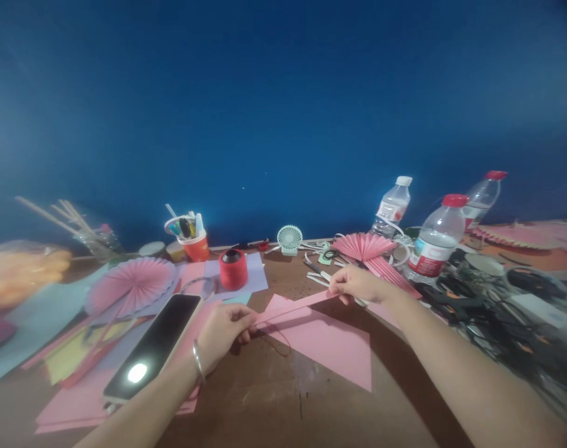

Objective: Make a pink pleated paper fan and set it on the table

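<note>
A pink paper sheet [330, 342] lies on the brown table [274, 398], with one long edge folded up into a narrow strip. My left hand [224, 333] pinches the near-left end of that folded strip, a bangle on its wrist. My right hand [358, 285] pinches the far-right end of the same strip. Both hands are closed on the paper, which is stretched between them. A thin loop of thread [276, 339] lies on the sheet just beside my left hand.
A phone [155, 348] lies on pink sheets at left, near a pink pleated fan [131, 286]. A red spool [233, 269], an orange pen cup [194, 239], a small white fan [289, 239] and three water bottles [435, 239] stand behind. Scissors and dark tools [474, 305] clutter the right.
</note>
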A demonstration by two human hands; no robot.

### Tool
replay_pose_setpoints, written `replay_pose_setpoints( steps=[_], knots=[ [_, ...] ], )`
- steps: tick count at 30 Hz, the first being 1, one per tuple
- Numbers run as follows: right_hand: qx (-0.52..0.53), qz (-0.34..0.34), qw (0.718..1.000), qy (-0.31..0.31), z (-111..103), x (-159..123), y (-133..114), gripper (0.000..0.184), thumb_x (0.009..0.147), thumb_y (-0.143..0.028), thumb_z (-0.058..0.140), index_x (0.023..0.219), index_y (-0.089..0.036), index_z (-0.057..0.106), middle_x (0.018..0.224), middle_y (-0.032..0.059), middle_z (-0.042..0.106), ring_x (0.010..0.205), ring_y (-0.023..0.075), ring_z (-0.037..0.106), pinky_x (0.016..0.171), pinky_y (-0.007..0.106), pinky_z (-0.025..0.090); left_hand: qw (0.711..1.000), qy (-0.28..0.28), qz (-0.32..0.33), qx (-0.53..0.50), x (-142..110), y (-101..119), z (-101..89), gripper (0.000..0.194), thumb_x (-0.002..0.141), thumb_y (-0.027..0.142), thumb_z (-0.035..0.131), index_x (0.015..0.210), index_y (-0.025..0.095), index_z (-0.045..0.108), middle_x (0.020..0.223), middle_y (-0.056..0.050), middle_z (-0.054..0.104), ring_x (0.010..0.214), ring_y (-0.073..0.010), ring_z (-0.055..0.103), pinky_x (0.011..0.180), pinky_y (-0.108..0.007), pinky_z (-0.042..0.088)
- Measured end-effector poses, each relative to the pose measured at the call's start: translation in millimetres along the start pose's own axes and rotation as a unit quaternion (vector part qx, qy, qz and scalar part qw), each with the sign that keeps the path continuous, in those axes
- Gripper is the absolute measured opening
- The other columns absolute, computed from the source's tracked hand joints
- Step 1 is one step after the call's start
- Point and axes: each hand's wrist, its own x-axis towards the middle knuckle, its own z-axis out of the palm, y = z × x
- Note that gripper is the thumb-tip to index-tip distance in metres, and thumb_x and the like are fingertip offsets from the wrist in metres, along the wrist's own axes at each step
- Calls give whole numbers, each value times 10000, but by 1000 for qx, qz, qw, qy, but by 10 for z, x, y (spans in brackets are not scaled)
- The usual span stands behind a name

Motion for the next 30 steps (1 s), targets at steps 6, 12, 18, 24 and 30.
replay_pose_setpoints(
  steps=[6, 12, 18, 24, 30],
  knots=[
    [90, -16, 996, -3, -30, -52, 26, 283, 683, -403, 619, 616, -130, 585, 391, -41, 498, 344, 56, 403, 383, 177, 254, 998, -42, 14, -53, 6, 27, -17, 213, 712, 346, 570, 760, 144, 615, 594, -9, 569, 451, -81, 465, 404, -183, 348],
    [232, -31, 971, 47, -63, -44, 23, 223, 668, -309, 665, 590, -120, 575, 391, -55, 459, 352, 35, 366, 365, 162, 224, 991, -78, 19, -108, 0, 26, -10, 218, 722, 321, 579, 847, 144, 609, 577, 0, 555, 464, -88, 479, 430, -192, 343],
    [577, -135, 760, 268, 617, 197, -187, 315, 731, -486, 551, 841, -192, 573, 595, -21, 568, 489, 85, 484, 478, 201, 395, 974, -49, 8, -222, -101, 109, 136, 211, 738, 319, 585, 849, 140, 605, 634, -14, 568, 496, -69, 468, 406, -156, 289],
    [530, -157, 819, 155, 1225, 198, -374, 286, 691, -324, 659, 918, -171, 574, 554, -46, 505, 483, 67, 431, 498, 201, 340, 924, -97, -69, -364, -205, 152, 190, 114, 704, 184, 628, 800, 128, 603, 657, -3, 535, 553, -55, 491, 560, -168, 390],
    [515, -157, 824, 173, 1187, 112, -346, 351, 607, -245, 729, 927, -187, 596, 572, -48, 497, 512, 79, 421, 503, 215, 314, 869, -184, -120, -444, -190, 85, 150, 70, 761, 168, 535, 806, 132, 575, 572, 26, 417, 505, -51, 413, 486, -170, 318]
  ],
)
